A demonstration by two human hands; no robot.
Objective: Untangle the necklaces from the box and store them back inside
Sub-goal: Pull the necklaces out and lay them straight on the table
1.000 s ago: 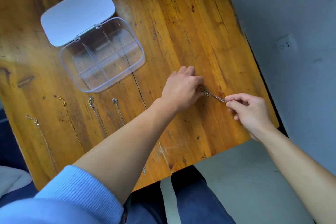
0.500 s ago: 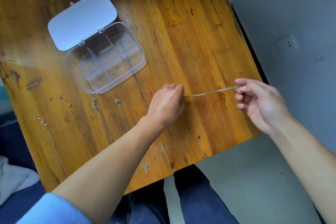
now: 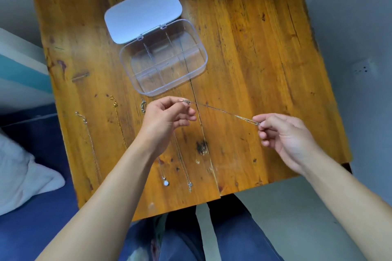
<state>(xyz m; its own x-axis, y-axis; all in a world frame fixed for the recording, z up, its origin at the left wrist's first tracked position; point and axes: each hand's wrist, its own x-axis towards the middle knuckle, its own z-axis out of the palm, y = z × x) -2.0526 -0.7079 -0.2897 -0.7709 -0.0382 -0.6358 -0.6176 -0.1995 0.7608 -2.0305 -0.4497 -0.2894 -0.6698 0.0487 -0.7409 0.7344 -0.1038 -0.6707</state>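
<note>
**Entry: necklace sorting, one chain in hand.**

**Hazards, as we judge them**
- Table (image 3: 254, 48): the laid-out necklaces (image 3: 91, 144) lie in a row toward its near edge, some under the left forearm. A dragged arm could sweep them together again or off the wood.
- Box (image 3: 203, 57): it is open, with the lid (image 3: 144, 12) folded back flat. It looks light, so a knock from the hand just in front of it could skid it.
- Held necklace (image 3: 222, 110): it is drawn taut. A hard pull could snap a link or tighten any snag, and a slipped pinch would drop it onto the row below.

**Hands**
- Left hand (image 3: 165, 121): it pinches one end between thumb and forefinger.
- Right hand (image 3: 290, 142): it pinches the other end at the fingertips, with the remaining fingers loosely curled.

**Description of the piece**
- It is a fine, silver-coloured chain, stretched in one straight line between the two hands.
- It is held above the table, just in front of the box.
- It appears doubled near the right hand, with a small clasp-like cluster at the left.
- We cannot tell whether a knot remains, as the links are too fine.
</note>
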